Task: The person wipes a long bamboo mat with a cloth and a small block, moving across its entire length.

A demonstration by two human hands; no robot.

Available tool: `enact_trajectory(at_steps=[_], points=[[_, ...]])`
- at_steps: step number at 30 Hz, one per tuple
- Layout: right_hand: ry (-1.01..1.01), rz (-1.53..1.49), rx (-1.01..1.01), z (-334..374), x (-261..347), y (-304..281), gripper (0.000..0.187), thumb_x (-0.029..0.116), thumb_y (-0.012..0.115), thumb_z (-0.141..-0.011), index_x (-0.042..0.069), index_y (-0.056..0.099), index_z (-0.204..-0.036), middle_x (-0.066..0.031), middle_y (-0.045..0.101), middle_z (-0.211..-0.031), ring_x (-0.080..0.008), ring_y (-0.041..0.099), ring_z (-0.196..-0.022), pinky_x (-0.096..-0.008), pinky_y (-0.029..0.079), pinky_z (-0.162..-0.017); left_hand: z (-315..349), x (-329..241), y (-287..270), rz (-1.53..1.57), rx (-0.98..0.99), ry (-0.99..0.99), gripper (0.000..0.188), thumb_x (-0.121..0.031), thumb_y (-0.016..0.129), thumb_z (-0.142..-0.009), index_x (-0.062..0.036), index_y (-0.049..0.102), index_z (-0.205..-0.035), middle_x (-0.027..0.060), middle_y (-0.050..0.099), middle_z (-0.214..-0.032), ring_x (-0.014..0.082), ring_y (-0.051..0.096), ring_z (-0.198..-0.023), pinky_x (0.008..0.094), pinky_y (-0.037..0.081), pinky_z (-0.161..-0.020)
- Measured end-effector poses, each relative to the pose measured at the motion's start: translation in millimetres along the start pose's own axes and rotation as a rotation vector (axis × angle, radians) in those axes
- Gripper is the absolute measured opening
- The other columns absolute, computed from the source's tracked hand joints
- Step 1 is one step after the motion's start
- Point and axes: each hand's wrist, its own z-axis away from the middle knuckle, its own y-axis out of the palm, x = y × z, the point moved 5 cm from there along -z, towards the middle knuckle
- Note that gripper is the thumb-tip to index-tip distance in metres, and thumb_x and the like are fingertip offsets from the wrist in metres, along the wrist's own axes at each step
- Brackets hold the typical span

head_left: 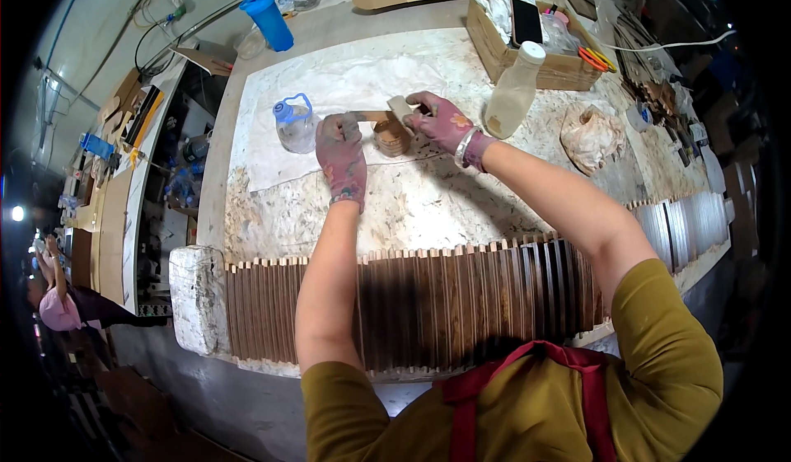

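Note:
My left hand (340, 161), in a stained purple glove, is closed on one end of a short brown wooden strip (375, 117). In my right hand (447, 124), gloved the same way, a small pale flat pad (400, 107) is pinched at the strip's other end. Just below the strip stands a small round brown container (391, 140), partly covered by it. A clear plastic jug with a blue handle (295, 132) is close by my left hand. To the right of my right hand, a cloudy bottle with a white cap (512, 95) leans slightly.
Dark wooden strips (453, 305) stand in a long row along the near table edge, with a white block (196, 297) at its left end. A crumpled cloth (592, 138), a cardboard box (494, 54) and a blue cup (268, 21) surround the work area. Another person (62, 305) is far left.

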Motion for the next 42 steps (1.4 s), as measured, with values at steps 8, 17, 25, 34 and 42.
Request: enact_trajectory(at_steps=[8, 17, 25, 34, 42], points=[[-0.06, 0.08, -0.033, -31.2, 19.3, 16.9, 0.04, 0.02, 0.063, -0.092, 0.002, 0.056, -0.128, -0.0166, 0.066, -0.115, -0.0245, 0.063, -0.105, -0.0339, 0.049, -0.093, 10.6, -22.7, 15.5, -0.206, 0.142, 0.202, 0.024, -0.013, 0.061, -0.083, -0.0069, 0.065, -0.106, 0.0128, 0.059, -0.11, 0.0338, 0.057, -0.101, 0.0399, 0.046, -0.09], [0.243, -0.54, 0.135, -27.5, -15.0, -6.6, 0.044, 0.025, 0.065, -0.09, 0.007, 0.057, -0.129, -0.0047, 0.065, -0.102, -0.0122, 0.062, -0.085, -0.0289, 0.053, -0.071, -4.5, -30.8, -3.1, -0.263, 0.073, 0.257, 0.02, -0.011, 0.064, -0.081, -0.0056, 0.062, -0.1, 0.0138, 0.059, -0.102, 0.0344, 0.056, -0.099, 0.0422, 0.047, -0.086], [-0.121, -0.117, 0.044, -19.4, 10.0, 13.1, 0.039, 0.023, 0.063, -0.091, 0.001, 0.061, -0.124, -0.0153, 0.068, -0.108, -0.0207, 0.064, -0.097, -0.0314, 0.05, -0.086, -8.7, -43.5, 8.9, -0.376, 0.167, 0.352, 0.02, -0.008, 0.062, -0.081, -0.006, 0.063, -0.101, 0.0134, 0.059, -0.103, 0.034, 0.057, -0.099, 0.0416, 0.048, -0.087], [0.166, -0.702, 0.029, -36.6, 19.0, 10.6, 0.04, 0.021, 0.061, -0.094, 0.002, 0.055, -0.128, -0.0102, 0.067, -0.104, -0.0162, 0.065, -0.085, -0.0284, 0.055, -0.069, 5.5, -35.7, 12.0, -0.447, 0.141, 0.438, 0.025, -0.014, 0.062, -0.08, -0.0096, 0.065, -0.105, 0.0114, 0.06, -0.106, 0.0322, 0.056, -0.102, 0.0404, 0.048, -0.087], [0.246, -0.685, 0.11, -26.5, -6.9, 0.3, 0.037, 0.022, 0.06, -0.097, 0.006, 0.055, -0.13, -0.0085, 0.065, -0.109, -0.0181, 0.065, -0.096, -0.031, 0.055, -0.079, 5.5, -47.5, 5.1, -0.518, 0.112, 0.522, 0.019, -0.014, 0.063, -0.082, -0.0081, 0.066, -0.1, 0.0111, 0.06, -0.105, 0.0307, 0.056, -0.099, 0.0388, 0.047, -0.089]])
